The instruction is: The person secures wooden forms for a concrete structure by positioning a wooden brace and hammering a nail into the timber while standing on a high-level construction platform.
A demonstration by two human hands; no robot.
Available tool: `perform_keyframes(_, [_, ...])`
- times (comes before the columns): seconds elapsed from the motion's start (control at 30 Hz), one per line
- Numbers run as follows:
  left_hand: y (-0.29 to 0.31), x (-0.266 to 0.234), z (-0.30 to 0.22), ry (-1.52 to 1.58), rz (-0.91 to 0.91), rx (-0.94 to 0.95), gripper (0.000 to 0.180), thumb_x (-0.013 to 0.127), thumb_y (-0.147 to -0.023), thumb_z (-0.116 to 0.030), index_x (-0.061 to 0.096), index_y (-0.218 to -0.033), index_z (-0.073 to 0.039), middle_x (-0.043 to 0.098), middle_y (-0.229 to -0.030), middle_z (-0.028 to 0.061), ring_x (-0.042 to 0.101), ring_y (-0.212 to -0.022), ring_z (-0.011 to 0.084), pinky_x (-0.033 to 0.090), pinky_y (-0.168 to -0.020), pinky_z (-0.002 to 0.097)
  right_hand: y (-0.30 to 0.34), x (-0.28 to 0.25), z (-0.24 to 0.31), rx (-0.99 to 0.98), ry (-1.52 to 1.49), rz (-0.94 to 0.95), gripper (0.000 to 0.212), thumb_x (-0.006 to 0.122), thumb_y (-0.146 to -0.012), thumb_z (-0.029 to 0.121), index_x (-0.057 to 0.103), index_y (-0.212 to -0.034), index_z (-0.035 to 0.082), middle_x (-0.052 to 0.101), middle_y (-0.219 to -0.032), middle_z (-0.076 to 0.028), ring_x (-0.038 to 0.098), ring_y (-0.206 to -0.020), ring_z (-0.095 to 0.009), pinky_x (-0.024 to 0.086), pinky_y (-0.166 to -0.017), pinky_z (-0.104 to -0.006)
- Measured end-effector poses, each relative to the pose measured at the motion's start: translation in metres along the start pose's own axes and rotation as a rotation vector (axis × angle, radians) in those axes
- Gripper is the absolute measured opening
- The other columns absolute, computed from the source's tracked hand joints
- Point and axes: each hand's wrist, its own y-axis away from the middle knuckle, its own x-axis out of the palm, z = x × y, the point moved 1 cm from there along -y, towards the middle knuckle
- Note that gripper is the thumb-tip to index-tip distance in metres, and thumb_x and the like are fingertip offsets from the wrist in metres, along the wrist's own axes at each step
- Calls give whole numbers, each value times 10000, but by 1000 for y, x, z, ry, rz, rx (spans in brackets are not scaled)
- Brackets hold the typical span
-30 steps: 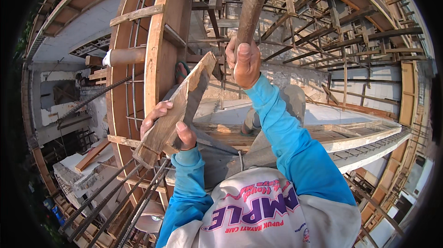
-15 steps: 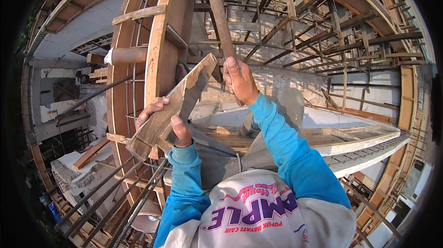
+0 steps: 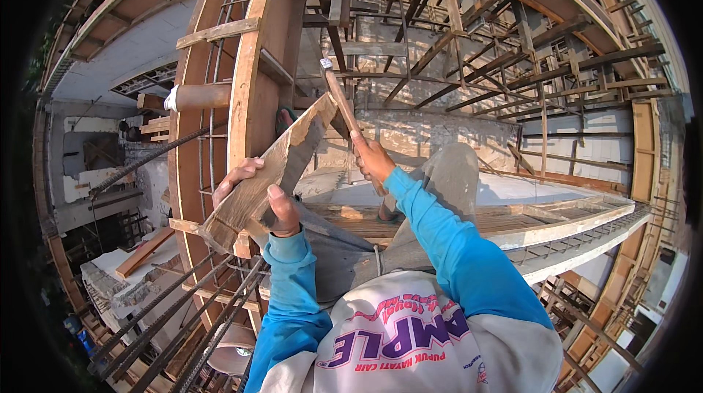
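Coarse, angular timber fills the pinching left grip; the right clasps a hammer.

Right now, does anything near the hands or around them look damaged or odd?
Yes. The wood block in the left hand has a ragged far end, where paler, rough wood contrasts with the smoother near face. At lower left, the concrete slab also has an uneven, broken-looking edge.

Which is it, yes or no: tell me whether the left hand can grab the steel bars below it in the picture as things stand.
Probably not: the left hand is gripping the wooden block. The steel bars look close by, though, so a freed hand could likely get at them.
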Motion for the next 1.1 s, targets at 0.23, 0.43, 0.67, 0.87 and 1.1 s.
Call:
perform_keyframes(0.23, [3,1,0,17,-37,-34,600,616,-743,-166,284,-1239,-111,444,-1000,99,478,-928,243,416,-903,437,53,13,127,-873,-64,-95,599,427,-891,650,458,-785,61,383,-568,13,414,-475,-82,326,-418,-256])
perform_keyframes(0.43, [1,5,-7,14,16,-13,587,606,-745,-163,294,-1238,-106,448,-999,95,480,-928,242,413,-905,433,-21,1,-107,-197,364,-248,654,407,-891,657,507,-772,22,440,-601,-30,472,-506,-171,403,-478,-337])
perform_keyframes(0.67, [0,3,0,47,-15,-18,572,609,-744,-148,308,-1230,-113,459,-997,98,478,-929,240,405,-916,437,19,-7,24,-107,13,-43,614,429,-893,644,506,-780,46,394,-544,0,397,-462,-105,359,-426,-314])
perform_keyframes(0.87, [1,8,-1,33,-32,-24,590,627,-736,-170,307,-1228,-104,458,-992,105,475,-927,250,409,-896,444,49,3,117,-860,-102,-97,618,468,-855,677,437,-740,70,380,-575,10,354,-465,-85,321,-422,-268])
perform_keyframes(1.1, [-14,15,5,58,-12,19,579,599,-731,-150,305,-1224,-78,468,-999,127,484,-911,253,412,-889,447,-46,-7,-102,-303,434,-287,657,401,-883,671,488,-720,40,495,-604,-58,536,-536,-182,448,-496,-366])
